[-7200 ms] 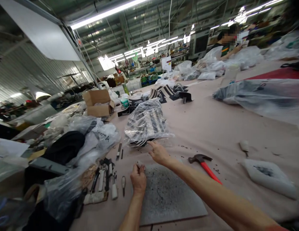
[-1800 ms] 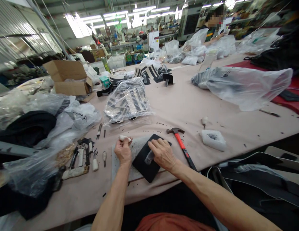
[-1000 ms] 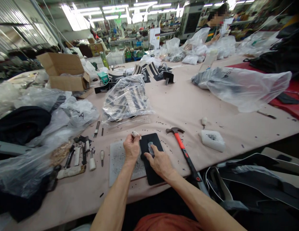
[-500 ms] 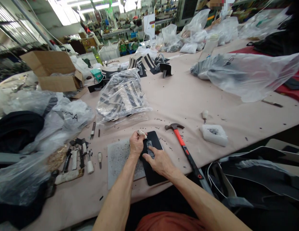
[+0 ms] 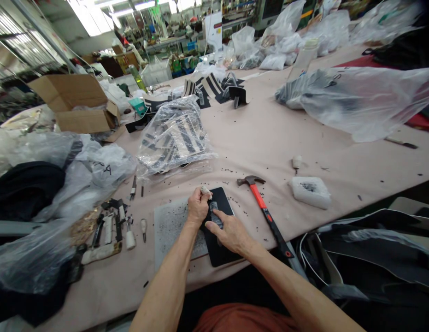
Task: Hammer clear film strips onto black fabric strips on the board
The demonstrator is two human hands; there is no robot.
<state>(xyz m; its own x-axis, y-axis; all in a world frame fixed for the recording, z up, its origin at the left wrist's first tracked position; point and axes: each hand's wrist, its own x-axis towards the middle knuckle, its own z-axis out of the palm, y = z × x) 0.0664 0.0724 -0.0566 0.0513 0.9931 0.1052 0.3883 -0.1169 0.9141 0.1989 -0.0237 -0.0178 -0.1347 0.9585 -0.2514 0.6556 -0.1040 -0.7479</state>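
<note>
My left hand is closed round a small tool with a white wrapped handle, at the upper left edge of a black panel. On the panel lies a strip wrapped in clear plastic. My right hand rests over this strip, index finger stretched out along it and thumb apart. Under the panel's left side is a grey speckled board. The tip of the tool is too small to make out.
A claw hammer with a red and black handle lies right of the panel. Farther right is a white block. Hand tools lie at the left. A plastic bag of striped pieces sits beyond the board.
The view has shifted slightly. Both hands keep nearly the same place on the black panel, and the left hand still holds the tool.
</note>
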